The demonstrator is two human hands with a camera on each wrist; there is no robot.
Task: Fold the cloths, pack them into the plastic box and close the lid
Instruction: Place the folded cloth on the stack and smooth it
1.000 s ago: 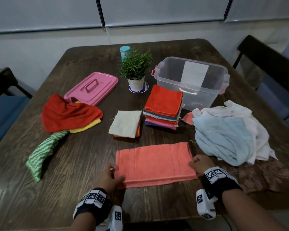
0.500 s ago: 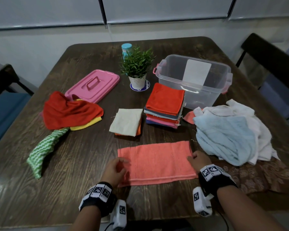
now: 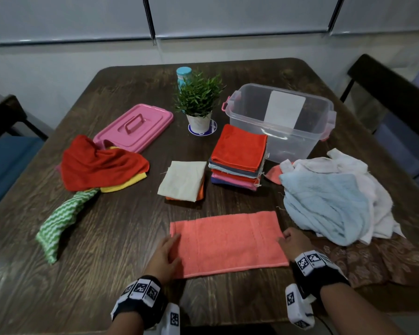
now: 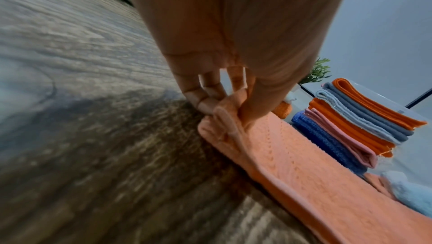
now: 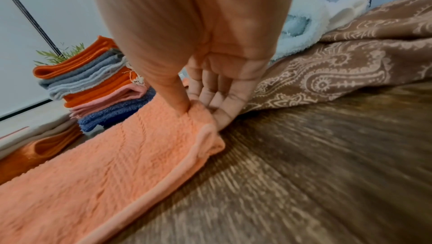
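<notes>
A salmon-pink towel (image 3: 228,243) lies folded in a long strip near the table's front edge. My left hand (image 3: 166,252) pinches its left end (image 4: 222,116) between thumb and fingers. My right hand (image 3: 292,241) pinches the right end (image 5: 198,113) the same way. Behind it stand a stack of folded cloths (image 3: 238,155) topped by a red one, and a smaller folded pair, cream over orange (image 3: 183,180). The clear plastic box (image 3: 281,122) stands open and empty at the back right. Its pink lid (image 3: 134,126) lies at the back left.
Unfolded red, yellow and green striped cloths (image 3: 94,170) are heaped at the left. Light blue and white towels (image 3: 331,197) pile up at the right over a brown patterned cloth (image 3: 373,259). A potted plant (image 3: 198,102) and a teal-capped bottle (image 3: 183,74) stand mid-back.
Both hands have slid along the towel's short ends, away from its near edge, the left one up from the near left corner. The towel has stayed flat in place.
</notes>
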